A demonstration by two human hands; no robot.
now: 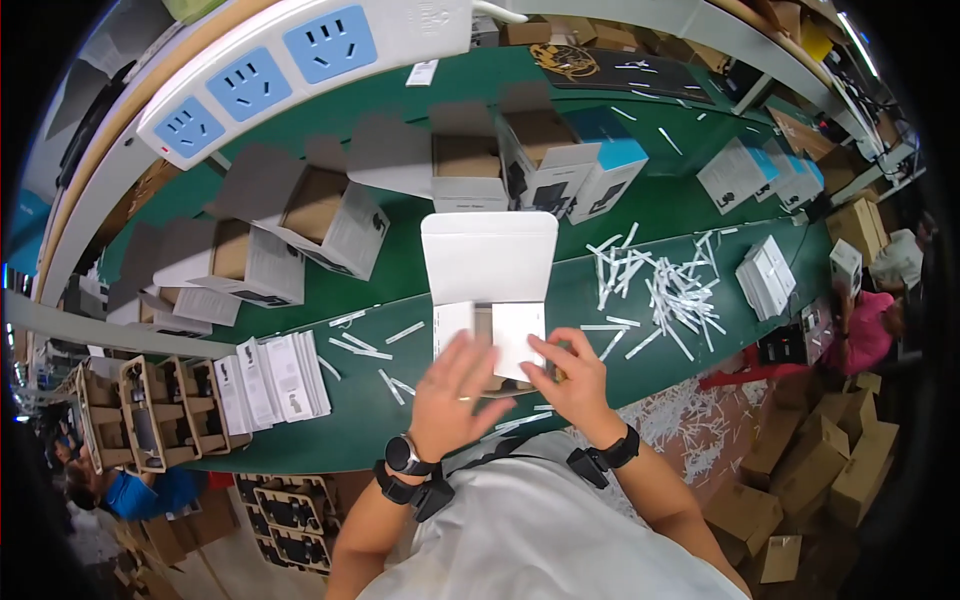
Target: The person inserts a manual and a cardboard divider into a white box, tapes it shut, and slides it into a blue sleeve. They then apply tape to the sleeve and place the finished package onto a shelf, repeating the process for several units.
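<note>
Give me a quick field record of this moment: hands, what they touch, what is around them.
left hand: flat over the near side of the open white box, fingers spread
right hand: fingertips on the box's right inner flap
open white box: lid standing open, away from the person
surface: green table
left of box: stack of white leaflets
right of box: scattered white strips
behind: row of open cartons
overhead: white power strip with blue sockets

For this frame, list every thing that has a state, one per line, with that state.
White box: open, lid flap up, side flaps being pressed.
Left hand: flat on the box's left side.
Right hand: fingers on the right flap.
Row of boxes: open, flaps up.
Leaflet stack: upright, packed together.
White strips: scattered loose.
</note>
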